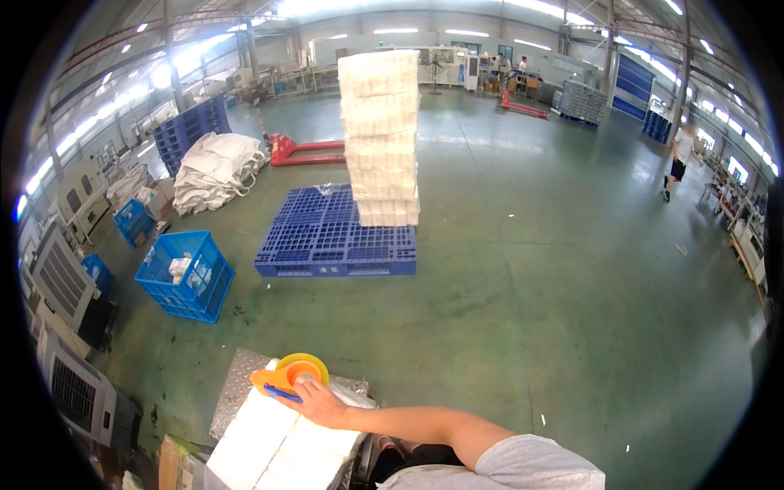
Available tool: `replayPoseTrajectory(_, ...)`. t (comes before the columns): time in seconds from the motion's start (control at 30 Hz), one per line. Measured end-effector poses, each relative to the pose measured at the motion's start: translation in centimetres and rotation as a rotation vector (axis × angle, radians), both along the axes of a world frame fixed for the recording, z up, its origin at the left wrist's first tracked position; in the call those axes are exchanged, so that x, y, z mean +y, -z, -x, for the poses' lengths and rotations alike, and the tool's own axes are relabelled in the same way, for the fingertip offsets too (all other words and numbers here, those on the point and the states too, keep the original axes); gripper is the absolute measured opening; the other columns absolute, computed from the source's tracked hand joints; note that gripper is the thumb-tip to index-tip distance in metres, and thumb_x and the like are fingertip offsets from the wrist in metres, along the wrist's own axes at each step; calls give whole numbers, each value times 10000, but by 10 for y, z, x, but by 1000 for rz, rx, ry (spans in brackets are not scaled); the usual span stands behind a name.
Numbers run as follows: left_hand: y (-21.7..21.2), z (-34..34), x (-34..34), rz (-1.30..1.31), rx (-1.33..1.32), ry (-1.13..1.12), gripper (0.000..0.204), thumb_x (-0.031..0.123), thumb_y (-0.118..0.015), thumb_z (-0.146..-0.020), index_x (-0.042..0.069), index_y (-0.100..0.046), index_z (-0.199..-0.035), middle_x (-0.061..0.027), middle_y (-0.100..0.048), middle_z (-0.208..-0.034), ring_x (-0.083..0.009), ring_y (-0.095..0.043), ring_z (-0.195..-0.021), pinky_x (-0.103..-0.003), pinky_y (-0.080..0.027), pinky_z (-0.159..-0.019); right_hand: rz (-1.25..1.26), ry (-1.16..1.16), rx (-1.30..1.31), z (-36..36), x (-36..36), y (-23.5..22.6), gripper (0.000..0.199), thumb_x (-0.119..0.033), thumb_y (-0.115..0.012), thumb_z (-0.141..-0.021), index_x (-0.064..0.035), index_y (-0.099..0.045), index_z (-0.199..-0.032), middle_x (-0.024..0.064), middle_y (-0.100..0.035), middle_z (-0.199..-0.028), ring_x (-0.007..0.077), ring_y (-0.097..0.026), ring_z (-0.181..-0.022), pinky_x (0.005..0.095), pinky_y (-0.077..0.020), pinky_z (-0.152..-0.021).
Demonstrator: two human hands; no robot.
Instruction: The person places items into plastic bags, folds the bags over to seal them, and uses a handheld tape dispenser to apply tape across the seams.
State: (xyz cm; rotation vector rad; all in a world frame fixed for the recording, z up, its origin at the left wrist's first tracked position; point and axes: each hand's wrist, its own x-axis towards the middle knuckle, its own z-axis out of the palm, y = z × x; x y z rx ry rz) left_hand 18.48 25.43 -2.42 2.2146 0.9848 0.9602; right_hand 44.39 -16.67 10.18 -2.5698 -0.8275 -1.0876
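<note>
My right hand reaches in from the lower right, its fingers closed on an orange tape dispenser with a yellow roll of tape. A slim blue piece shows along the fingers; whether it belongs to the dispenser I cannot tell. Beneath the hand lies a white wrapped bundle made of several blocks, very bright in the light. The bundle rests over a grey textured metal plate. My left hand is out of the picture.
Ahead, a tall stack of white wrapped packs stands on a blue plastic pallet. To the left are a blue crate, a heap of white sacks and a red pallet jack. A person walks at the far right.
</note>
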Motion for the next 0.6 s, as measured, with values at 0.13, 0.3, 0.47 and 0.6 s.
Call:
replayPoseTrajectory(0.13, -169, -67, -169, -60, 132, 141, 333, 212, -458, -928, -56, -589, -1077, -255, -619, -896, -350, -581, -747, -400, -456, -706, 18, 2, -10, 0, 4, 2, 609, -91, -472, -793, -137, -331, -1383, 182, -508, -1003, 293, -509, -969, 361, -379, -870)
replayPoseTrajectory(0.3, -136, -99, -191, -136, 252, 473, 340, 252, -433, -926, 7, -606, -1087, -227, -631, -846, -387, -587, -745, -427, -465, -664, 7, -26, 3, 1, 2, -6, 526, -121, -456, -798, -160, -435, -1323, 183, -509, -998, 286, -507, -990, 332, -395, -807)
replayPoseTrajectory(0.47, -124, -112, -194, -100, 434, 460, 332, 273, -446, -924, 34, -589, -1106, -204, -640, -824, -386, -596, -734, -456, -448, -641, 2, -15, 14, 1, 1, -3, 541, -113, -451, -800, -160, -419, -1338, 191, -506, -1003, 288, -507, -989, 339, -402, -796)
replayPoseTrajectory(0.6, -147, -112, -218, -93, 541, 477, 366, 321, -452, -918, 48, -553, -1140, -220, -630, -797, -391, -594, -720, -465, -446, -621, 36, 9, 30, 2, 1, -4, 565, -109, -457, -803, -155, -384, -1361, 195, -505, -998, 289, -509, -971, 334, -401, -806)
